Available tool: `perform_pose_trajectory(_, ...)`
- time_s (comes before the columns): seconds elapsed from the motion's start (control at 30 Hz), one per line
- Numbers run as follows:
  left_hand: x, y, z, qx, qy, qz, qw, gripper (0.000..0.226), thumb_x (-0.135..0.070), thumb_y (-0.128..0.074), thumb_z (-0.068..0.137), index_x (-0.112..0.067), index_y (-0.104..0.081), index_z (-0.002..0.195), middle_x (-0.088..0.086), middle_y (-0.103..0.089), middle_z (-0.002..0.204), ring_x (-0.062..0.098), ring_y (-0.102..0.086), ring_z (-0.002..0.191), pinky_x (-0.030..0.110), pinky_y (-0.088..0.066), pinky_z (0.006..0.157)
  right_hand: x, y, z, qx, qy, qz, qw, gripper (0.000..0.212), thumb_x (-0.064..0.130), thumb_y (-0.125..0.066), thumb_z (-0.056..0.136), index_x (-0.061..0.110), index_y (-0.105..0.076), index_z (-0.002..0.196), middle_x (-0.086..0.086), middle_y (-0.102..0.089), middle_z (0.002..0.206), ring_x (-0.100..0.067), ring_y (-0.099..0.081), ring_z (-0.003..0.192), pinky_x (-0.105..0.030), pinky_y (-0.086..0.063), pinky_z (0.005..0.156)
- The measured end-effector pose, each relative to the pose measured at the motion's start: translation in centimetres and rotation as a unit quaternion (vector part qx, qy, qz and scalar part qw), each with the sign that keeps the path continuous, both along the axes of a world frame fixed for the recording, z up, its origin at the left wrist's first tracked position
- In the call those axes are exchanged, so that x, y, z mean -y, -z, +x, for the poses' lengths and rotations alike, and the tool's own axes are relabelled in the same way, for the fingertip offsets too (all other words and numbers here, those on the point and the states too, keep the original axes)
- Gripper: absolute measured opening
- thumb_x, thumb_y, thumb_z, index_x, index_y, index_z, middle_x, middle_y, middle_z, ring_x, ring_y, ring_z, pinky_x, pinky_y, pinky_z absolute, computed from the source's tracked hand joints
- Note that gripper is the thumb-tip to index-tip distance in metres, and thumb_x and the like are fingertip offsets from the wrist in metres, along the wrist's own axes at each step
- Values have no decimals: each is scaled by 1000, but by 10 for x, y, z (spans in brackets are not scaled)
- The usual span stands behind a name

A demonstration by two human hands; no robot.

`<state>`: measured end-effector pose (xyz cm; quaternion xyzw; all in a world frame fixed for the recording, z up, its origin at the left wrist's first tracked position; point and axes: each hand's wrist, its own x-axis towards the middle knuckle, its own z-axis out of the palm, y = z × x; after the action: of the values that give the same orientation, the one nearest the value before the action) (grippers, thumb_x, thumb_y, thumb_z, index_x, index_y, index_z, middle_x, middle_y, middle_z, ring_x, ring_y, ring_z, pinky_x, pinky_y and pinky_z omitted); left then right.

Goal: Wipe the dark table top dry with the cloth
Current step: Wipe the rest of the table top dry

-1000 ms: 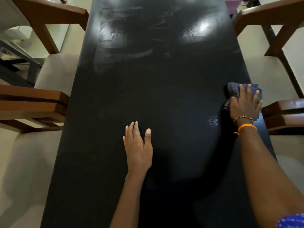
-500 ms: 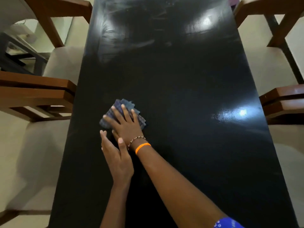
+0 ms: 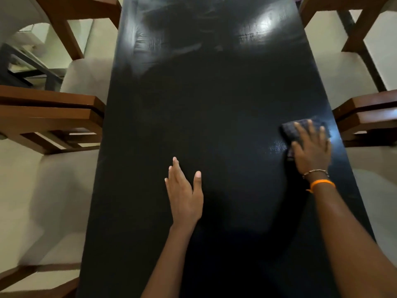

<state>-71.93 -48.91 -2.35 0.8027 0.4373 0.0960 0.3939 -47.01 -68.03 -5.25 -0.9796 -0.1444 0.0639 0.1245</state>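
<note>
Since half a second ago your cloth (image 3: 300, 130) has swept from just ahead of your left hand (image 3: 184, 196) across to the right edge of the table top (image 3: 214, 100), well apart from that hand. Your right hand (image 3: 311, 150) presses it flat, fingers straight and spread, with cloth showing beyond the fingertips. Your left hand rests palm-down with straight fingers on the dark surface. Outside each hand, wooden chairs (image 3: 53, 112) stand alongside.

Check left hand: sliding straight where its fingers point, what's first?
Way looks free as far as shown. Left hand lies flat on the table top, fingers aimed at the far end, slightly leftward; only bare dark surface ahead.
</note>
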Motion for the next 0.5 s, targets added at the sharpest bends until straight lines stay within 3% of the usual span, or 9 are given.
perform_pose_trajectory(0.13, -3, 0, -8, 1, 14, 2, 1000, 68, -47, -30, 94, -18, -1, 148, 3, -18, 156, 15, -7, 145, 27, 5, 113, 12, -1, -5, 0, 107, 5, 994, 57, 23, -46, 93, 30, -28, 147, -2, -14, 160, -31, -5, 147, -54, -6, 116)
perform_pose_trajectory(0.23, -4, -2, -18, 7, 12, -5, 1000, 66, -46, -29, 93, -19, -5, 148, 2, -20, 156, 16, -10, 145, 28, 4, 114, -18, 0, -26, -17, 127, 6, 992, 62, 25, -49, 92, 30, -23, 147, -3, -9, 160, -32, -1, 147, -56, -3, 116)
perform_pose_trajectory(0.37, -4, -1, -36, 7, -9, -4, 1000, 63, -42, -31, 95, -16, -8, 148, 3, -19, 156, 16, -4, 146, 30, 5, 115, -82, 0, -86, -20, 22, -17, 999, 66, 32, -47, 91, 32, -16, 149, -3, -3, 161, -32, 1, 147, -55, -4, 115)
perform_pose_trajectory(0.5, -7, -5, -58, 24, -37, 2, 999, 62, -42, -29, 96, -14, -13, 148, 6, -20, 156, 18, -4, 146, 33, 2, 117, -153, 1, -180, -36, -169, -8, 985, 66, 38, -42, 91, 32, -13, 149, -4, -4, 161, -33, -1, 147, -53, -12, 112)
